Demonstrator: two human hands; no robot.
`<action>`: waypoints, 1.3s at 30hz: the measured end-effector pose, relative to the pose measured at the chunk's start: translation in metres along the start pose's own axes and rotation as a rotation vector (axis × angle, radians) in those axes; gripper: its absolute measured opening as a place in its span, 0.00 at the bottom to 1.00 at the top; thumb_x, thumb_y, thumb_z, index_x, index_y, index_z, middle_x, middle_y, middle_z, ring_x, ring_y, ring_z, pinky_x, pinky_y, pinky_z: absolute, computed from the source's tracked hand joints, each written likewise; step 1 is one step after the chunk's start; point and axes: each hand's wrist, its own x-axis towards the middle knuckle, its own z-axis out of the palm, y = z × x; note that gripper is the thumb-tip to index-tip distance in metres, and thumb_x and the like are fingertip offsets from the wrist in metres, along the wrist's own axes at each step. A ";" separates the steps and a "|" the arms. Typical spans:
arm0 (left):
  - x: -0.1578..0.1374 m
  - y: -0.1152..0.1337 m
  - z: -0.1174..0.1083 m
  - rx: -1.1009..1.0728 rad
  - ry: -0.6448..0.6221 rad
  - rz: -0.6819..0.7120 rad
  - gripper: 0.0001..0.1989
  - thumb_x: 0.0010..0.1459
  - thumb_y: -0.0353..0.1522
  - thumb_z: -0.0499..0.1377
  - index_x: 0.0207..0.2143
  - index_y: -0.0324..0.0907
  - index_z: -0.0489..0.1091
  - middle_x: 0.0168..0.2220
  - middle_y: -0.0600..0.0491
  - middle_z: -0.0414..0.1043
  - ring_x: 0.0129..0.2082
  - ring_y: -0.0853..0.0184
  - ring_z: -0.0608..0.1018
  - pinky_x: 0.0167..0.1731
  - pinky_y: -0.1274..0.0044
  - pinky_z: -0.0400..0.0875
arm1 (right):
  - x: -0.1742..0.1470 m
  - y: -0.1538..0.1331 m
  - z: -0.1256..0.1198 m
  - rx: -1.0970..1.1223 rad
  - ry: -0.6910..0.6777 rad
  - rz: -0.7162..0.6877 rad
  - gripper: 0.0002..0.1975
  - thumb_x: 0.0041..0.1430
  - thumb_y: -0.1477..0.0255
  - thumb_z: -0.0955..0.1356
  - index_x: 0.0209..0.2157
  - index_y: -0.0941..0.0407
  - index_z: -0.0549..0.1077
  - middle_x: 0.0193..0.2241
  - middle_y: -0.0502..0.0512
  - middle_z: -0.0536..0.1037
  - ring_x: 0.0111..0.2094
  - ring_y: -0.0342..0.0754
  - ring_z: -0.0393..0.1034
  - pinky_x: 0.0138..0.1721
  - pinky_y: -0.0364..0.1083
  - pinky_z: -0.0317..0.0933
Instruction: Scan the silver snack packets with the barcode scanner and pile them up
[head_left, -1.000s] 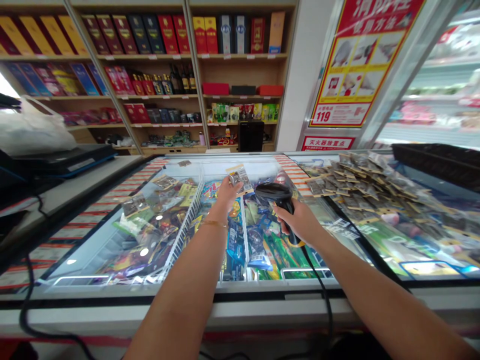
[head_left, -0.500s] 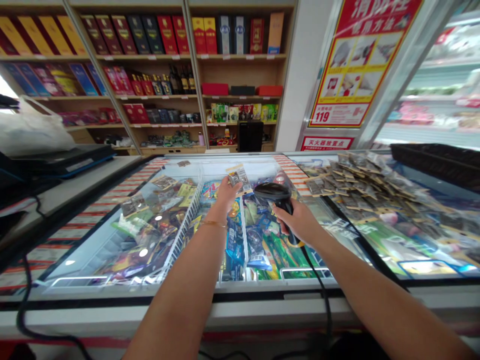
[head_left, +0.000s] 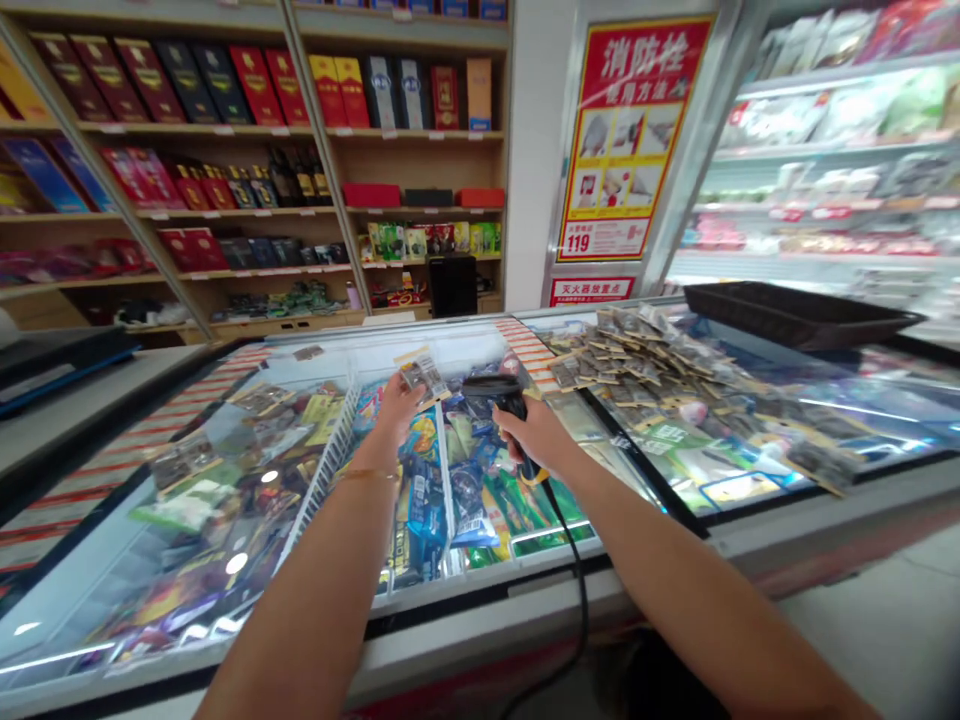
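Note:
My left hand (head_left: 400, 405) is closed on a small flat packet (head_left: 424, 374) with a tan edge and a dark, partly clear middle, held over the freezer's glass top. Fingers of my right hand (head_left: 534, 432) wrap round the handle of a black barcode scanner (head_left: 491, 388). Its head is beside the packet, a short gap to the right, and a black cable (head_left: 574, 570) hangs from the handle. Similar packets lie in a heap (head_left: 645, 350) on the glass to the right. A few more packets (head_left: 182, 460) rest on the left part of the glass.
Beneath the glass, the chest freezer (head_left: 420, 610) holds wrapped frozen goods between white wire dividers (head_left: 324, 465). A black tray (head_left: 795, 310) stands at the right rear. Boxes and bottles fill wooden shelves (head_left: 420, 150) behind. A black device (head_left: 60, 365) sits on the counter at left.
The view has turned to the right, so everything appears further left. Both hands keep their grip on the packet and the scanner, which stay close together.

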 end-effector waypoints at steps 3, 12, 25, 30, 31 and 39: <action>-0.006 0.008 0.009 0.050 0.057 -0.008 0.21 0.44 0.33 0.68 0.42 0.43 0.70 0.34 0.56 0.76 0.39 0.64 0.81 0.43 0.69 0.78 | 0.008 -0.002 -0.017 0.130 0.061 0.050 0.08 0.60 0.70 0.69 0.31 0.54 0.65 0.17 0.42 0.69 0.12 0.41 0.64 0.13 0.40 0.56; -0.015 0.053 0.142 -0.038 -0.096 -0.059 0.28 0.46 0.25 0.71 0.47 0.45 0.64 0.33 0.57 0.73 0.31 0.70 0.80 0.37 0.71 0.81 | -0.012 -0.005 -0.144 0.209 0.342 0.060 0.10 0.59 0.71 0.71 0.29 0.54 0.64 0.16 0.44 0.69 0.11 0.42 0.63 0.13 0.41 0.56; -0.032 0.070 0.392 -0.013 -0.507 0.114 0.25 0.47 0.19 0.68 0.46 0.42 0.68 0.44 0.46 0.78 0.49 0.59 0.81 0.53 0.62 0.75 | -0.037 0.006 -0.276 0.286 0.655 0.073 0.10 0.59 0.72 0.71 0.29 0.54 0.64 0.16 0.44 0.70 0.12 0.42 0.63 0.12 0.41 0.57; -0.014 0.063 0.395 0.014 -0.462 0.229 0.24 0.45 0.18 0.67 0.46 0.41 0.70 0.54 0.40 0.75 0.59 0.55 0.76 0.61 0.62 0.68 | -0.026 0.007 -0.274 0.272 0.647 0.080 0.11 0.58 0.72 0.71 0.28 0.54 0.64 0.15 0.45 0.69 0.11 0.43 0.63 0.12 0.41 0.56; -0.008 0.061 0.386 0.018 -0.447 0.238 0.24 0.45 0.18 0.67 0.45 0.40 0.70 0.54 0.40 0.75 0.58 0.56 0.77 0.61 0.62 0.68 | -0.023 0.007 -0.270 0.268 0.639 0.081 0.11 0.58 0.72 0.71 0.28 0.54 0.64 0.15 0.45 0.69 0.11 0.43 0.63 0.12 0.42 0.56; 0.027 0.036 0.237 0.136 -0.205 0.243 0.17 0.47 0.22 0.64 0.41 0.42 0.72 0.45 0.47 0.78 0.51 0.60 0.80 0.57 0.64 0.72 | 0.006 -0.017 -0.188 0.254 0.469 0.103 0.09 0.60 0.74 0.69 0.29 0.53 0.64 0.15 0.44 0.69 0.11 0.42 0.62 0.12 0.41 0.55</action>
